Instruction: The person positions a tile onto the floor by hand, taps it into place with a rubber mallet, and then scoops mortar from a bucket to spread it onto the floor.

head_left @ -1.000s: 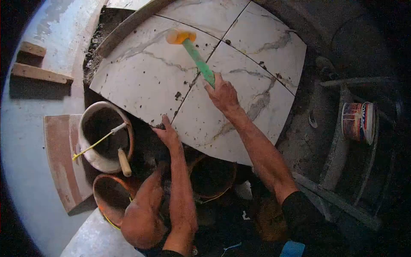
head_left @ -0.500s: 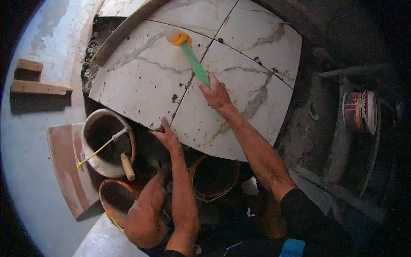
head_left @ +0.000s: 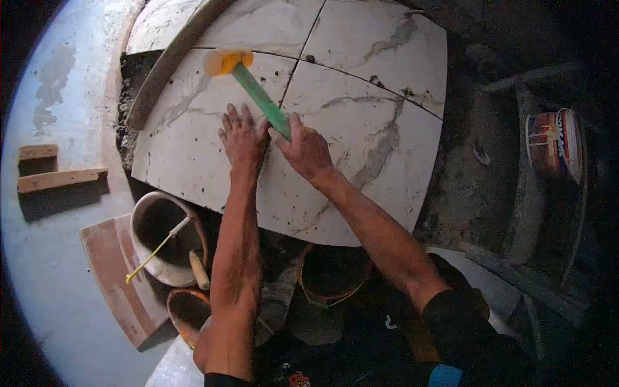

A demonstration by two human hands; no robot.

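Note:
My right hand (head_left: 304, 148) is wrapped round the green handle of a mallet (head_left: 261, 100), whose yellow head with a pale face is over the far left part of a floor tile. Spread flat on that marbled white tile (head_left: 187, 155) is my left hand (head_left: 243, 138), fingers pointing away from me. Its thumb side lies close to the mallet's handle, by the joint with the neighbouring tile (head_left: 361, 168) on the right. Crumbs of dark mortar dot the tile faces and the joints.
A wooden straightedge (head_left: 171, 64) lies along the tiles' left side. A white bucket (head_left: 138, 242) with a wooden-handled tool (head_left: 199, 271) stands near left, by orange-rimmed buckets (head_left: 177, 322). Brown cardboard (head_left: 116, 290) rests beside them. A printed paint pail (head_left: 554, 145) is at right, near wooden framing (head_left: 525, 135).
My left hand has moved from the tile's near edge forward onto its face and spread out. My right hand and the mallet have shifted left.

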